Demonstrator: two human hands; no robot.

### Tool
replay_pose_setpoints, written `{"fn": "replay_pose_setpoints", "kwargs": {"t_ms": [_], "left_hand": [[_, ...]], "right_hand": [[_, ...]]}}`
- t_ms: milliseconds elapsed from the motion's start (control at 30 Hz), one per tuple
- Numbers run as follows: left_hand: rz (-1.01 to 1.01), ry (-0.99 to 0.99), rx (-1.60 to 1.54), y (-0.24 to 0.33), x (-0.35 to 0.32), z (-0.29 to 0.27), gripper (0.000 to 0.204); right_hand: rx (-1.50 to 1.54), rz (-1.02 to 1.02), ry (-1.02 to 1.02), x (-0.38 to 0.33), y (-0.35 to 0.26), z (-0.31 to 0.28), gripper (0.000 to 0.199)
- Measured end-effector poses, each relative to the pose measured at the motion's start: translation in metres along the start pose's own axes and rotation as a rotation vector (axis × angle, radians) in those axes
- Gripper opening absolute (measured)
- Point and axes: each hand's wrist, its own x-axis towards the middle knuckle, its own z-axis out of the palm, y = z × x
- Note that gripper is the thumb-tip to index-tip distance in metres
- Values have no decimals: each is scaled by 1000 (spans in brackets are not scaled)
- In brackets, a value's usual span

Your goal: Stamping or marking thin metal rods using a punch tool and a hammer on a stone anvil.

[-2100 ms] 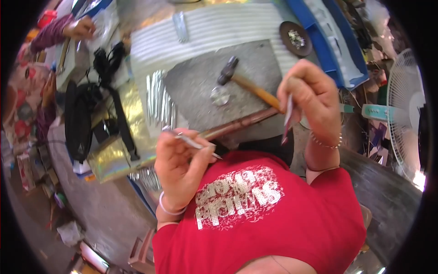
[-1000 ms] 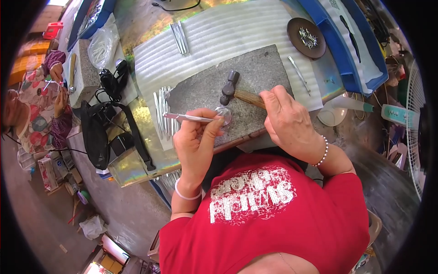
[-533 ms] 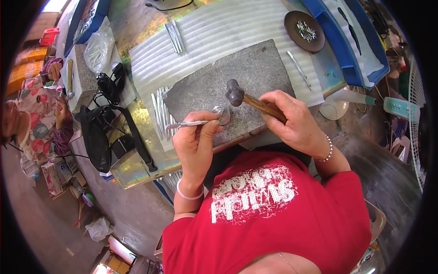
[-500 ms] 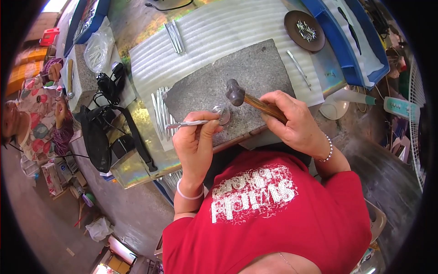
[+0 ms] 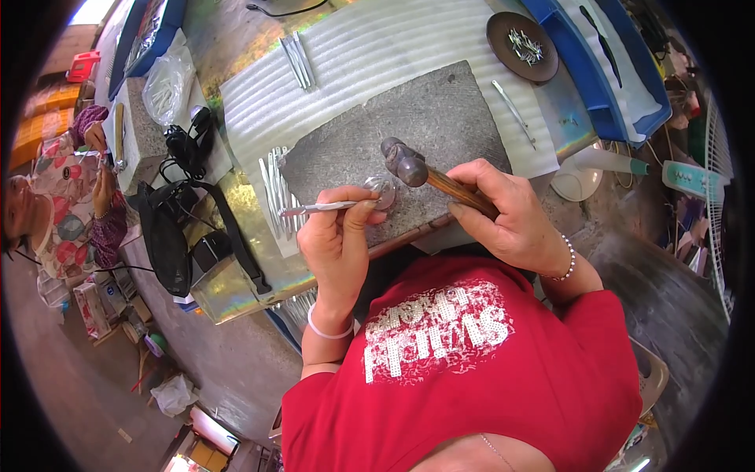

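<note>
My left hand (image 5: 336,228) pinches a thin silver metal strip (image 5: 318,208) between thumb and fingers, its free end pointing left. Those fingertips are at a round, shiny, clear-looking piece (image 5: 382,189) on the grey stone slab (image 5: 432,110). What the strip's other end does there is hidden by the fingers. My right hand (image 5: 507,208) is wrapped round the wooden handle of a hammer (image 5: 460,191). The hammer's dark metal head is over the slab, just above and to the right of the round piece.
Silver strips (image 5: 273,185) lie left of the slab, with another bundle (image 5: 297,61) behind and a single strip (image 5: 515,114) at right. A brown dish (image 5: 503,59) holds small metal pieces. Blue trays (image 5: 582,86), a black bag (image 5: 165,244) and another person (image 5: 67,197) are around.
The hammer head has turned and looks slightly larger, its left end shifted left. The strip in my left hand has tilted a little, its free end moving left and up.
</note>
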Motion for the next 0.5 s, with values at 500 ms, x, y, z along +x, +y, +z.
{"fn": "replay_pose_setpoints", "kwargs": {"t_ms": [500], "left_hand": [[583, -128, 679, -3, -3, -1, 35]], "right_hand": [[170, -375, -164, 36, -37, 17, 20]]}}
